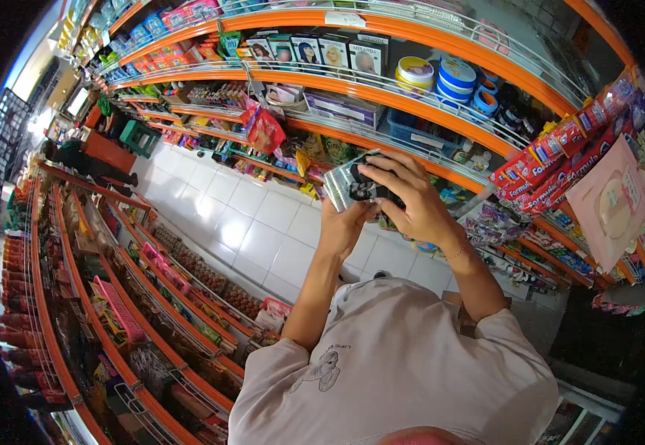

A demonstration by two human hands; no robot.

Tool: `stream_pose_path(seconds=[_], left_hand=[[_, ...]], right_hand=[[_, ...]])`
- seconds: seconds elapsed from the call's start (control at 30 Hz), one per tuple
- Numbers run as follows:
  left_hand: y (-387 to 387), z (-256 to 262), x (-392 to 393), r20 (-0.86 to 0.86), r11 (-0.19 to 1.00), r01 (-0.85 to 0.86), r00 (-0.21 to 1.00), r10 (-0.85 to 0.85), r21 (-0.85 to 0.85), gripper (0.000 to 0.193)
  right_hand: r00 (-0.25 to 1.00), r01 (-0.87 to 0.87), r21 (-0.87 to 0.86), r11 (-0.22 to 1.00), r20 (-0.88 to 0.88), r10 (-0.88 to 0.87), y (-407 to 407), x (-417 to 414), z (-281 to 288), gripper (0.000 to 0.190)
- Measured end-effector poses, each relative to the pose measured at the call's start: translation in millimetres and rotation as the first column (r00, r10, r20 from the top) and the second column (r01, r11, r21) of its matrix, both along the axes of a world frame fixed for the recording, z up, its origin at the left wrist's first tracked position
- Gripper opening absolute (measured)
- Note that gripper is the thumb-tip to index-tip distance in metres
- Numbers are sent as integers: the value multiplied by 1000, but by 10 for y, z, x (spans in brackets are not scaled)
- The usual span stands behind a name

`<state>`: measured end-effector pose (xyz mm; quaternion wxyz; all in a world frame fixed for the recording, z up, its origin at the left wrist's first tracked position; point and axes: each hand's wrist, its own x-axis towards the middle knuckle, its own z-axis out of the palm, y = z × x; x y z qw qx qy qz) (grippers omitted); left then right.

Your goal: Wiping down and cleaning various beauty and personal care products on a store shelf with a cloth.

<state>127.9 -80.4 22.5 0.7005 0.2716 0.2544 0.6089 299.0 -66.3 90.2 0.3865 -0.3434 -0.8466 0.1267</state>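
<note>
In front of my chest, a stack of silver and black sachets (340, 182) is held between both hands, over the aisle and close to the shelf front. My left hand (346, 227) grips its lower side, with the thumb near the lower edge. From the right, my right hand (411, 192) reaches over the stack, its fingers spread across the black part and its thumb near my left thumb. The palm hides the stack's right end. Behind the hands, the orange-edged shelf unit (322, 83) carries hair dye boxes (333, 53) and round yellow and blue tubs (456, 80).
A blue plastic basket (420, 133) sits on a lower shelf. Toothpaste boxes (556, 167) and a pink packet (612, 203) hang at right. White floor tiles (250, 239) separate this unit from the left shelves (105, 334), which hold egg trays (211, 272). A green stool (140, 138) and a person (75, 158) are farther off.
</note>
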Motion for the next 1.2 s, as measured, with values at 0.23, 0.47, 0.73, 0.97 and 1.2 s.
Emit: stream_pose_path(seconds=[0.23, 0.47, 0.73, 0.97, 1.2], left_hand=[[-53, -6, -14, -208, 994, -4, 978, 27, 109, 35], [-121, 84, -19, -193, 996, -15, 981, 31, 87, 45], [-37, 21, -122, -437, 965, -27, 888, 143, 261, 46], [52, 53, -146, -671, 687, 96, 345, 656, 721, 85], [-15, 87, -129, -690, 678, 132, 194, 698, 723, 89]], right_hand=[[979, -203, 85, 975, 52, 199, -9, -130, 77, 50], [956, -289, 107, 951, 83, 281, 132, -151, 81, 42], [881, 101, -83, 991, -456, -128, 298, -139, -165, 47], [382, -558, -581, 593, -814, -437, 73, -225, -349, 51], [522, -432, -588, 684, -782, -342, 22, -301, -387, 62]])
